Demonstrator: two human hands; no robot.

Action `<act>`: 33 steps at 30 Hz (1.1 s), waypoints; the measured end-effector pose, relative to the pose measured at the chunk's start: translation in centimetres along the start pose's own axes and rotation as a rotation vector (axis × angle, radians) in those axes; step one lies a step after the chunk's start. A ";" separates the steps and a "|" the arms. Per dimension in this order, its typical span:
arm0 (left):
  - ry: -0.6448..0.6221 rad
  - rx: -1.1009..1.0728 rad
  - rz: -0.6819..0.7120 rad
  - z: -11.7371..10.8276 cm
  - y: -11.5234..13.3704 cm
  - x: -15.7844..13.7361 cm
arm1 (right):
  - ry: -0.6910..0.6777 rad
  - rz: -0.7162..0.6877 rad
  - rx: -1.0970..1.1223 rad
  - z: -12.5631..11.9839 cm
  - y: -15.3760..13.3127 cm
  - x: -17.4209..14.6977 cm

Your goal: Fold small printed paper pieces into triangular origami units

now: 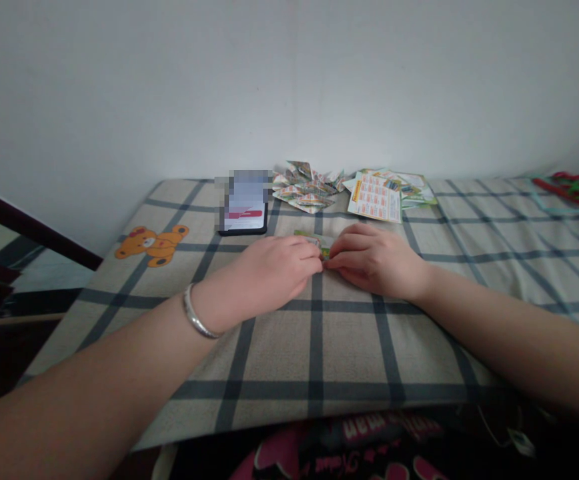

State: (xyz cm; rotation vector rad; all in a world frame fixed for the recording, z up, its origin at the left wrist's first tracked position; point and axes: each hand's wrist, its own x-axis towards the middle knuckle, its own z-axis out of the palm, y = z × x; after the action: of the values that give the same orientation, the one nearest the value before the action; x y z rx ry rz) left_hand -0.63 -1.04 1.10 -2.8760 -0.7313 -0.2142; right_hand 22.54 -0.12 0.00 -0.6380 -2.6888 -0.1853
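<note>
Between my two hands a small piece of printed paper (314, 238) lies on the checked tablecloth, mostly covered by my fingers. My left hand (284, 270), below a silver bangle (198, 313), presses its closed fingers on the paper's left and near side. From the right, my right hand (374, 260) pinches the paper's near edge, its fingertips almost meeting those of the left. Beyond the hands sit several folded paper pieces (307, 190). To their right is a stack of flat printed sheets (377, 199).
A phone (244, 207) with its screen lit lies left of the folded pieces, near the wall (289, 80). A teddy-bear picture (152, 245) is on the tablecloth (279, 353) at left. Red and green items (577, 187) lie at the far right.
</note>
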 end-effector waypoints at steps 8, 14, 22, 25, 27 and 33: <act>0.008 -0.009 0.003 0.2 -0.1 -0.1 | -0.024 0.039 0.014 0.1 -0.1 -0.1; 0.025 -0.004 0.007 0.2 0.0 -0.1 | -0.050 0.062 -0.012 0.0 -0.4 0.0; -0.016 0.015 -0.007 -0.2 0.4 0.0 | -0.081 0.103 -0.066 -0.3 -0.6 0.3; -0.020 -0.002 0.004 -0.1 0.2 -0.1 | -0.077 0.122 -0.074 -0.4 -0.5 0.1; -0.018 -0.018 0.009 0.0 0.1 -0.1 | -0.074 0.138 -0.087 -0.4 -0.4 0.0; -0.023 -0.053 0.010 -0.2 0.0 -0.2 | -0.098 0.141 -0.092 -0.8 -0.1 -0.2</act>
State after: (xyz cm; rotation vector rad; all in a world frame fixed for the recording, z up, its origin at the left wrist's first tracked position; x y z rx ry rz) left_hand -0.89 -1.14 1.22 -2.9360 -0.7265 -0.2032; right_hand 22.92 -0.46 0.69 -0.8833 -2.7279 -0.2472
